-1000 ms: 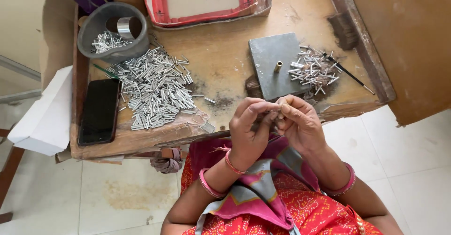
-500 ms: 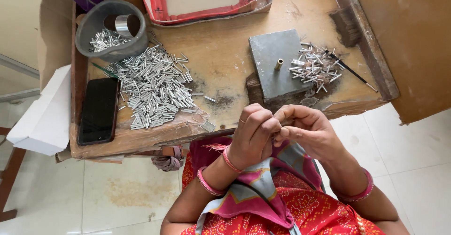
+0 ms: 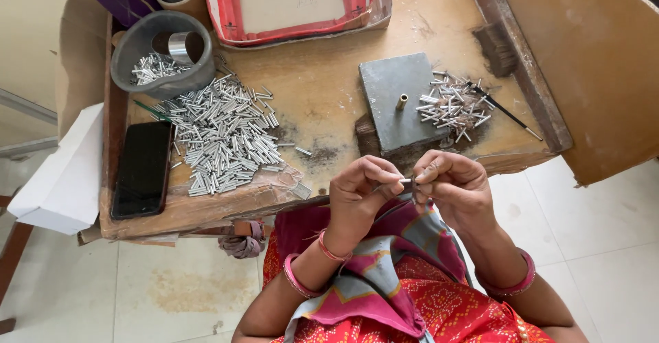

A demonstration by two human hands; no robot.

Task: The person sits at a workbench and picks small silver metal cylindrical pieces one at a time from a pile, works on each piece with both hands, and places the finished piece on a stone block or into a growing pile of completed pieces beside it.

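Head view is showing a small silver metal tube [image 3: 406, 181] being pinched between both hands, just in front of the near edge of the wooden worktable [image 3: 322, 103] and above the person's lap. Left hand [image 3: 362, 193] is closing thumb and forefinger narrowly on the tube's left end; right hand [image 3: 456, 186] is gripping the other end with its fingertips, the remaining fingers curling inward. Exactly how much of the tube each hand is covering cannot be told, since only a short bright section is showing between the fingers.

Just beyond the hands, a grey metal block [image 3: 398, 103] is lying flat on the table with a short brass peg [image 3: 401, 101] standing upright on it. Touching the block's right side, a small heap of silver tubes [image 3: 456, 106] is lying with a thin dark stick [image 3: 508, 113] across it. A dark brush [image 3: 495, 48] is resting near the table's right rail.

Well to the left, a large pile of silver tubes [image 3: 223, 134] is spreading over the tabletop. A grey round bowl [image 3: 161, 55] holding more tubes is sitting behind that pile, and a black phone [image 3: 142, 169] is lying face up beside it at the left edge. A red-rimmed tray [image 3: 295, 7] is occupying the far side.
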